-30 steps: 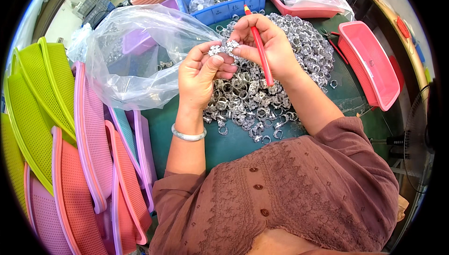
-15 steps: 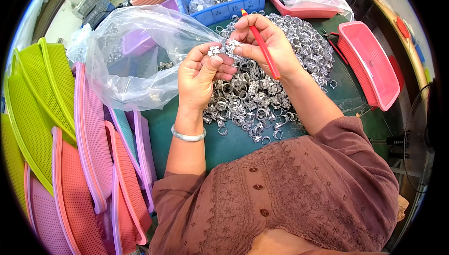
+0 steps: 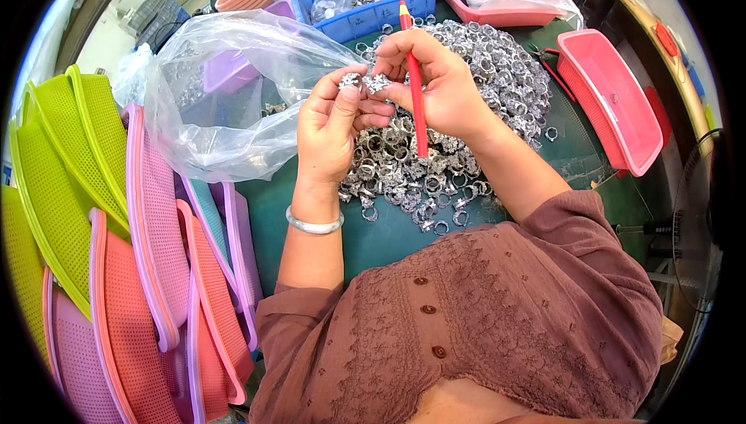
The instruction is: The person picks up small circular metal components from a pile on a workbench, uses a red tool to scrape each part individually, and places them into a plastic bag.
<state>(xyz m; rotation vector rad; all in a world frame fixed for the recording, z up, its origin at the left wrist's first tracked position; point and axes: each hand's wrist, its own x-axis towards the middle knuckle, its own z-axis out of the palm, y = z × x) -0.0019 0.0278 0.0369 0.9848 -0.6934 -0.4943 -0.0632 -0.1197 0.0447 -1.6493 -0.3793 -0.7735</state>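
Observation:
Over the near edge of a big pile of silver rings (image 3: 497, 74), my two hands meet. My left hand (image 3: 330, 125) pinches a silver ring with a flower-like, stone-set top (image 3: 350, 80) between thumb and fingers. A similar flower-topped ring (image 3: 378, 83) is at the fingertips of my right hand (image 3: 443, 86), close beside the first but apart from it. The bands are mostly hidden by my fingers. My right hand also keeps a red pencil (image 3: 420, 125) across its palm, nearly upright, with the yellowish tip pointing away from me.
On the green tabletop (image 3: 342, 249), a clear plastic bag (image 3: 225, 144) lies left of the pile. A blue bin (image 3: 373, 16) with small metal pieces and a pink tray (image 3: 505, 12) stand behind. At right are a pink basket (image 3: 590, 90) and red-handled pliers (image 3: 561, 78). Colourful mesh baskets (image 3: 155, 253) crowd the left.
The red pencil has swung from a slant to nearly upright as my right hand turned. Both flower-topped rings have turned slightly and shifted a little to the left.

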